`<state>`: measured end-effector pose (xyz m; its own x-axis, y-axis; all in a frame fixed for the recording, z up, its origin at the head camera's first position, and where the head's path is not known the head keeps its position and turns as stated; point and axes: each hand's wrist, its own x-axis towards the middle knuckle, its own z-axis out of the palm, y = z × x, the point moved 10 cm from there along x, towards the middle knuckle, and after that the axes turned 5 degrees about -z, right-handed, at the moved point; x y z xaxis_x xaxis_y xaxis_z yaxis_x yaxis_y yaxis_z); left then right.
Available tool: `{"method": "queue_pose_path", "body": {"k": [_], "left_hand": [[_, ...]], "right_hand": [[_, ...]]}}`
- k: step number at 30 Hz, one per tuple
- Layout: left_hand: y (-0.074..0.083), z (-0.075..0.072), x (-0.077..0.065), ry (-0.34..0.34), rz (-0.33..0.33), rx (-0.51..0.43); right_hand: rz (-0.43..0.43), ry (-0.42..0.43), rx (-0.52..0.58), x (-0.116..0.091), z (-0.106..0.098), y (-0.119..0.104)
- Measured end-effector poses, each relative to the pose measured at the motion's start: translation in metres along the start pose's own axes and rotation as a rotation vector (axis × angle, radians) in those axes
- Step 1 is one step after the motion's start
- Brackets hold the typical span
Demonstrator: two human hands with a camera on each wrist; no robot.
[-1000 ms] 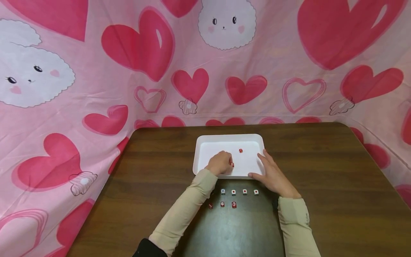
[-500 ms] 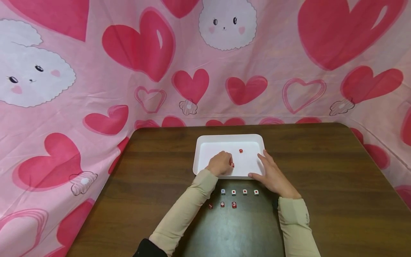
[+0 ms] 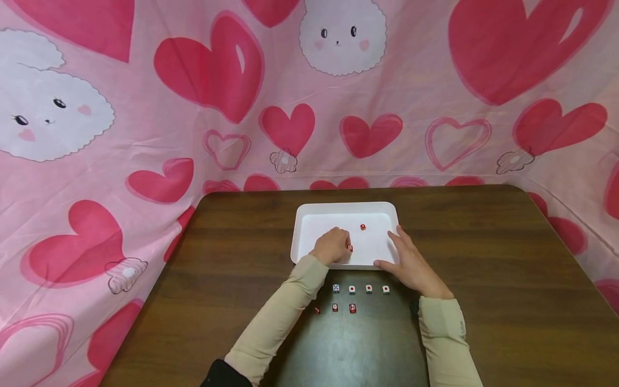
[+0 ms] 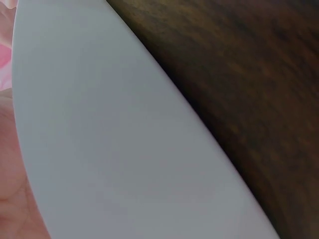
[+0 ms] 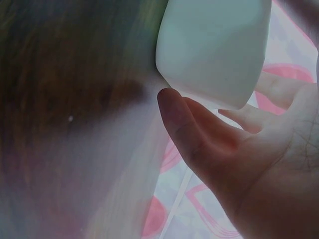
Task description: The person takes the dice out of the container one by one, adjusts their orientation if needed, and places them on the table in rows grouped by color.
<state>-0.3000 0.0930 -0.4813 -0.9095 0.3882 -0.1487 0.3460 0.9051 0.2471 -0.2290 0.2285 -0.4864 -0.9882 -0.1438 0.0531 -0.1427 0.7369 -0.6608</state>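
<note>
My left hand reaches over the front wall into a white tray, its fingers bent down and pinching a red die. The left fingertips are partly hidden behind the hand. Farther back in the tray lies another red die. My right hand rests at the tray's right front corner, fingers spread and fairly straight along the right side. In the right wrist view its thumb touches the white corner. The left wrist view shows mainly the tray's outer wall and a bit of palm.
In front of the tray, several white dice stand in a row on the brown wooden table. A row of red dice lies nearer, by the left sleeve. A pink heart-print cloth hangs behind and beside the table.
</note>
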Motion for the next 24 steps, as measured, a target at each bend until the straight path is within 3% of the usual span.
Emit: {"method": "queue_pose_path", "body": {"k": [24], "left_hand": [[0.009, -0.019, -0.006, 0.137, 0.066, 0.016]], "right_hand": [[-0.008, 0.002, 0.001, 0.000, 0.000, -0.001]]}}
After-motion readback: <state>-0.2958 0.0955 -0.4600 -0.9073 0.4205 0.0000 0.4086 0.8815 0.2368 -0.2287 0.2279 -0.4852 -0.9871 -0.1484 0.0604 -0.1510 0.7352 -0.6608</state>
